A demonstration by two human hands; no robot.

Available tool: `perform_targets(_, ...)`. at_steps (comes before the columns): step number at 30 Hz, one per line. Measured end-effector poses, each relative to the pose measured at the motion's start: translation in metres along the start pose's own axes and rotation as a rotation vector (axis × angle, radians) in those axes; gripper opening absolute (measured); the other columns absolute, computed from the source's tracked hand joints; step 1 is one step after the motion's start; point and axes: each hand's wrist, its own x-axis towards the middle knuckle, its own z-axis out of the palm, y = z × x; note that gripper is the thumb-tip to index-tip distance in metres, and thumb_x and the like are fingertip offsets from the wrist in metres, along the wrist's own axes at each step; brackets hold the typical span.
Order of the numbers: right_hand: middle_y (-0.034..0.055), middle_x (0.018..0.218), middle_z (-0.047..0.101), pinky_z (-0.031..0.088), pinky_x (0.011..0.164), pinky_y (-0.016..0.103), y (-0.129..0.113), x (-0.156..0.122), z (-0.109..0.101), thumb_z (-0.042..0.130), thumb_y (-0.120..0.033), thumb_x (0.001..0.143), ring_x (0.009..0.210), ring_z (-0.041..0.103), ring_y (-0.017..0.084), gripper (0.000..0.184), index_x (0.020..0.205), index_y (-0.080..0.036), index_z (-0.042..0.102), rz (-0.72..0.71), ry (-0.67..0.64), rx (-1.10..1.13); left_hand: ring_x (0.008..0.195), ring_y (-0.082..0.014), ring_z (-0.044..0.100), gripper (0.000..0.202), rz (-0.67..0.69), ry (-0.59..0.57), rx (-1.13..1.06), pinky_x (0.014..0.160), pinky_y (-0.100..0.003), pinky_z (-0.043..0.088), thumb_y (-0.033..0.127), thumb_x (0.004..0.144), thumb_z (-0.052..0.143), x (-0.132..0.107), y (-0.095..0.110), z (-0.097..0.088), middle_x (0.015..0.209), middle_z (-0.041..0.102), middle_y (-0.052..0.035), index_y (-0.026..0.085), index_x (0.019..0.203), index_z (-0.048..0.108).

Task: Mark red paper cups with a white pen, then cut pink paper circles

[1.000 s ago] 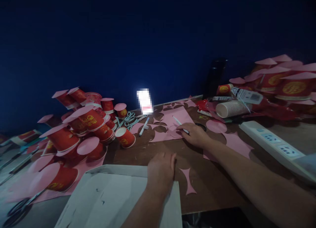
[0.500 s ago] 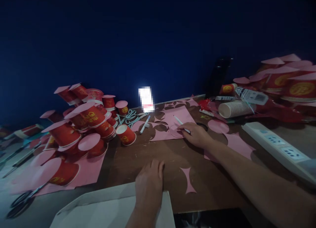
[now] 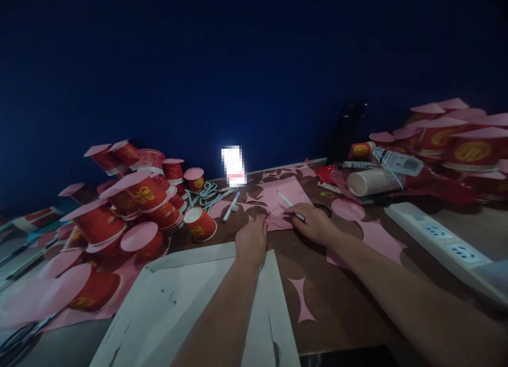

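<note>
My right hand (image 3: 313,223) is closed round a white pen (image 3: 289,203), its tip on a pink paper sheet (image 3: 286,193) with round cut-outs on the brown table. My left hand (image 3: 251,240) has reached forward to the near edge of that pink sheet; its fingers lie curled down on the paper, seen from behind. My left forearm crosses a white sheet (image 3: 170,314) lying at the table's near edge.
Red paper cups with pink lids (image 3: 138,197) pile up on the left, more (image 3: 468,139) at the right. A stack of white cups (image 3: 373,181) lies on its side. A power strip (image 3: 440,234), pink scraps (image 3: 301,298), markers (image 3: 230,206) and scissors (image 3: 16,340) lie about.
My left hand moved forward from the table's near edge to the pink sheet beside my right hand. My right hand stayed with the pen. The view shifted slightly.
</note>
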Motion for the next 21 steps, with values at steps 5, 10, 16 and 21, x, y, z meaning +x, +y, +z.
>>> perform_targets(5, 0.0050, 0.100, 0.069, 0.049, 0.089, 0.034, 0.002, 0.000, 0.001, 0.049, -0.016, 0.084, 0.096, 0.063, 0.019, 0.025, 0.100, -0.021, 0.067, 0.000, 0.005, 0.005, 0.087, -0.0178, 0.061, 0.026, 0.047, 0.047, -0.076, 0.071, -0.028, 0.043, 0.030, 0.092, 0.038, 0.016, 0.000, 0.003, 0.106, 0.063, -0.0059, 0.025, 0.108, 0.058)
perform_targets(10, 0.0044, 0.105, 0.068, 0.047, 0.092, 0.035, 0.000, 0.001, 0.002, 0.048, -0.019, 0.086, 0.101, 0.062, 0.019, 0.027, 0.107, -0.023, 0.064, 0.030, 0.080, 0.036, 0.093, -0.0191, 0.058, 0.027, 0.047, 0.103, -0.117, 0.079, -0.030, 0.044, 0.033, 0.091, 0.040, 0.017, -0.003, -0.002, 0.105, 0.064, -0.0060, 0.024, 0.107, 0.060)
perform_targets(16, 0.0065, 0.119, 0.063, 0.046, 0.097, 0.039, 0.000, 0.002, 0.010, 0.050, -0.022, 0.085, 0.110, 0.058, 0.022, 0.037, 0.121, -0.024, 0.055, 0.053, 0.156, 0.066, 0.107, -0.0250, 0.052, 0.038, 0.063, 0.325, -0.106, 0.093, -0.038, 0.041, 0.032, 0.090, 0.038, 0.038, -0.008, 0.008, 0.111, 0.060, -0.0132, 0.014, 0.118, 0.058)
perform_targets(21, 0.0075, 0.113, 0.066, 0.047, 0.094, 0.038, 0.002, 0.006, 0.015, 0.049, -0.019, 0.083, 0.104, 0.061, 0.021, 0.034, 0.115, -0.020, 0.058, 0.095, 0.151, 0.055, 0.114, -0.0270, 0.049, 0.039, 0.016, 0.389, -0.104, 0.097, -0.041, 0.038, 0.024, 0.088, 0.038, 0.068, -0.014, 0.010, 0.120, 0.057, -0.0166, 0.012, 0.122, 0.054)
